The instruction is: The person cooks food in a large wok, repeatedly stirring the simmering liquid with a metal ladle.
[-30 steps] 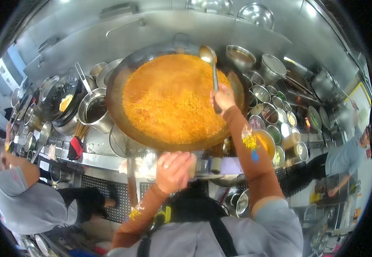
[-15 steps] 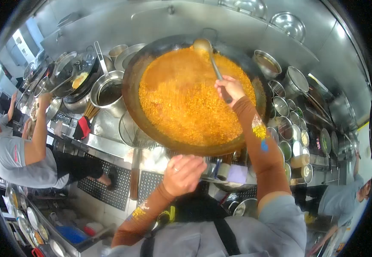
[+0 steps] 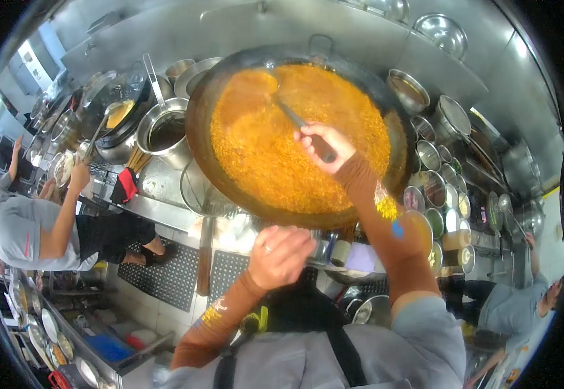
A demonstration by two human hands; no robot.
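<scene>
In the head view a big dark wok [image 3: 199, 139] holds an orange-red, grainy sauce [image 3: 295, 175] with oil on its surface. My right hand [image 3: 327, 146] grips the handle end of a ladle [image 3: 289, 111] above the wok. The ladle slants to the far left, its bowl sunk in the sauce and mostly hidden. Just outside the near rim, my left hand [image 3: 282, 256] is curled into a loose fist, with nothing visible in it. Whether it touches the rim I cannot tell.
Left of the wok stand a pot of dark liquid [image 3: 168, 133] and a wire skimmer [image 3: 205, 253] with a wooden handle. Several metal containers [image 3: 432, 188] line the right side. One co-worker [image 3: 19, 227] handles a ladle at left; another person [image 3: 512, 305] is at far right.
My right hand has moved left and slightly nearer, swinging the ladle's bowl from the far rim leftward into the sauce. My left hand stays nearly in place. The left co-worker's hand has lowered.
</scene>
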